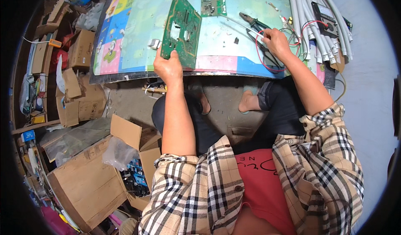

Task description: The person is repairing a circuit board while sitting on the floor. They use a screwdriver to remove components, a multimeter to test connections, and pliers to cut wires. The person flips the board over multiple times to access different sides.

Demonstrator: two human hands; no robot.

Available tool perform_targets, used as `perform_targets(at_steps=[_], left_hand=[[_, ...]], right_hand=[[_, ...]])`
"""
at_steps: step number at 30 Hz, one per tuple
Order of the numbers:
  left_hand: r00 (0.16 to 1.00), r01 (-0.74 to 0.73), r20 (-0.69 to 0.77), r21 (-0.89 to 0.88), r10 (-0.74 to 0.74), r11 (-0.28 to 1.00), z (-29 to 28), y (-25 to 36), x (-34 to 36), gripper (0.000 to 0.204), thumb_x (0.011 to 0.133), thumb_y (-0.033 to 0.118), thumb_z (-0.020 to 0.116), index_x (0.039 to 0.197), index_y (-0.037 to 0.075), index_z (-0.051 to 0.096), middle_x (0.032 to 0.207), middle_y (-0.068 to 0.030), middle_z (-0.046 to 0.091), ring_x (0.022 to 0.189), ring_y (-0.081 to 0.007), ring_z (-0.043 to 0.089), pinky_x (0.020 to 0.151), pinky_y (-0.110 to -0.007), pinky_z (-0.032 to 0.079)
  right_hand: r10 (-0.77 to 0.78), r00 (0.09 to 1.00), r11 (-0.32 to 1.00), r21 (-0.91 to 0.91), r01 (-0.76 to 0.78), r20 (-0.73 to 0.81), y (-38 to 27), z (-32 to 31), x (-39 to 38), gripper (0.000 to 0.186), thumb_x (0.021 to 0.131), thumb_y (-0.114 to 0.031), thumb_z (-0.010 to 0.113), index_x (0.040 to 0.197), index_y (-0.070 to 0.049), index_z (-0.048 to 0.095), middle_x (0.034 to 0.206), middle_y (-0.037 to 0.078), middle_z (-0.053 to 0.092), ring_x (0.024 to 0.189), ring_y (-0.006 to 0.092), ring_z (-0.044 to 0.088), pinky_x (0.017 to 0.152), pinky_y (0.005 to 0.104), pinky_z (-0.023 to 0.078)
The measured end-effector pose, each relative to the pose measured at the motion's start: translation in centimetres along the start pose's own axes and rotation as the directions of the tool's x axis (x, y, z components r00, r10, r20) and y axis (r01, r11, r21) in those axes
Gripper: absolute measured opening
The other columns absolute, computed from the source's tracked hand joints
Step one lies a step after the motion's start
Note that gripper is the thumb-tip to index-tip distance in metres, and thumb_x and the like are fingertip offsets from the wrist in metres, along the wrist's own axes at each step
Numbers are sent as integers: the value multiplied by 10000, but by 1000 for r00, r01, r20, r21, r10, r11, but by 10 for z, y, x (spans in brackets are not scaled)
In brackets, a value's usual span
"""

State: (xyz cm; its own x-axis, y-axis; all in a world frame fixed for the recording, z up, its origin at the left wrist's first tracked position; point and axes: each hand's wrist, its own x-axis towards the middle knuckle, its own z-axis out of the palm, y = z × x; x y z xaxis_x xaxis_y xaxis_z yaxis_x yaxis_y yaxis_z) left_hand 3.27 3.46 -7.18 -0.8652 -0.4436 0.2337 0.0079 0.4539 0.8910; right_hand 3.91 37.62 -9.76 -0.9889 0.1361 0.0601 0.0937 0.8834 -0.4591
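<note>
My left hand [168, 67] grips the lower edge of a green circuit board [180, 32], thumb on its near face. The board is tilted up on edge above the table's front, with a pale square part and a small metal part on it. To the right, my right hand [275, 42] is closed on slim metal tweezers [240, 25], whose two tips point left, apart from the board. Beneath that hand lie dark-handled pliers [252, 21] and a looped red wire [257, 53]. A second green circuit board [213, 1] lies flat farther back.
A patterned mat [140, 38] covers the table. At right are a bundle of pale tubes [303, 17] and a black multimeter [325, 20]. A small metal part [154, 43] sits beside my left hand. Cardboard boxes [90, 182] and a crowded shelf [35, 72] stand on the left.
</note>
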Motion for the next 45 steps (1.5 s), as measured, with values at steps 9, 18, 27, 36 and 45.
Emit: perform_targets(at_steps=[9, 18, 27, 36, 45], left_hand=[[996, 22, 86, -77, -15, 997, -8, 3, 0, 336, 727, -25, 597, 1053, 36, 654, 842, -131, 691, 778, -220, 667, 740, -333, 494], [990, 35, 140, -48, -28, 998, -10, 13, -11, 368, 720, -49, 590, 1075, 29, 645, 873, -144, 694, 822, -232, 675, 777, -332, 496], [985, 63, 160, -36, -57, 997, -6, 19, -15, 380, 729, -63, 595, 1094, 36, 638, 894, -167, 689, 828, -251, 677, 767, -347, 505], [978, 76, 198, -60, -62, 995, -3, 19, -18, 372, 736, -51, 590, 1089, 51, 643, 841, -167, 687, 760, -252, 682, 710, -353, 515], [983, 56, 178, -41, -48, 998, -5, 23, -18, 371, 727, -26, 595, 1084, 61, 648, 860, -177, 687, 812, -287, 680, 758, -365, 506]], right_hand=[[95, 962, 966, -211, -152, -257, 61, 12, 24, 213, 803, -124, 645, 1015, -113, 619, 954, 170, 575, 886, 367, 597, 754, 451, 475], [-226, 974, 850, 480, 215, -36, -98, 66, 7, 217, 888, -195, 517, 941, -3, 605, 865, 205, 627, 823, 339, 617, 751, 418, 485], [-195, 979, 607, 792, 72, 60, -201, 81, -19, 167, 868, -147, 576, 869, 20, 586, 707, 124, 638, 619, 185, 647, 594, 329, 500], [-190, 975, 606, 795, 25, 114, -205, 78, -17, 153, 873, -128, 610, 897, 23, 591, 683, 45, 603, 620, 82, 575, 565, 256, 464], [-308, 940, 711, 621, 329, -145, -202, 89, -16, 116, 826, -72, 591, 902, 14, 575, 702, 80, 590, 639, 142, 580, 605, 294, 484]])
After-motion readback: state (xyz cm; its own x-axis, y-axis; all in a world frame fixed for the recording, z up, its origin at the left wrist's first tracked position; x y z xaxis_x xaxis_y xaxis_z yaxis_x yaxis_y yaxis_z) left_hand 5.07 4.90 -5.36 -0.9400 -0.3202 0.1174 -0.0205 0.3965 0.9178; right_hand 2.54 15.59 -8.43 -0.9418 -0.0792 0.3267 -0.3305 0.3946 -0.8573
